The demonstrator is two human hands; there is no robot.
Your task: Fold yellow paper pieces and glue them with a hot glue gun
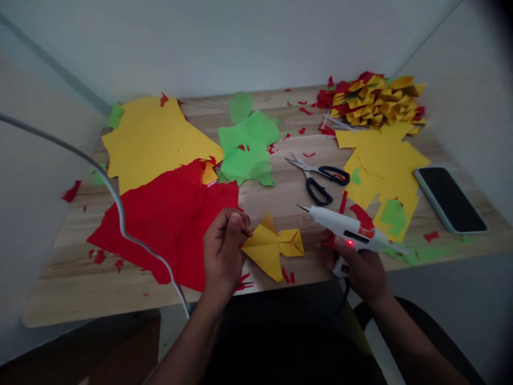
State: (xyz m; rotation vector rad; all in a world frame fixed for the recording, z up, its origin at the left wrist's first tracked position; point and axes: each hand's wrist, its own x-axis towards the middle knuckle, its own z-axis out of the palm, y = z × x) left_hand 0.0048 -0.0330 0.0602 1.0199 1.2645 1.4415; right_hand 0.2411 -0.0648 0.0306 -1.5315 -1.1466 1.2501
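Note:
My right hand is wrapped round the grip of a white hot glue gun. A red light glows on the gun, and its nozzle points to the upper left. My left hand is closed, thumb pressed against curled fingers; whatever they pinch is hidden. Right beside those fingers lies a folded yellow paper piece with pointed flaps and a small square end. Beyond the gun rest scissors with dark handles, blades apart. Left of my left hand spreads a large red paper sheet.
Yellow paper lies at the back left, green paper in the middle, cut yellow paper on the right. A pile of folded yellow and red pieces sits behind. A phone is far right. A grey cable crosses the left.

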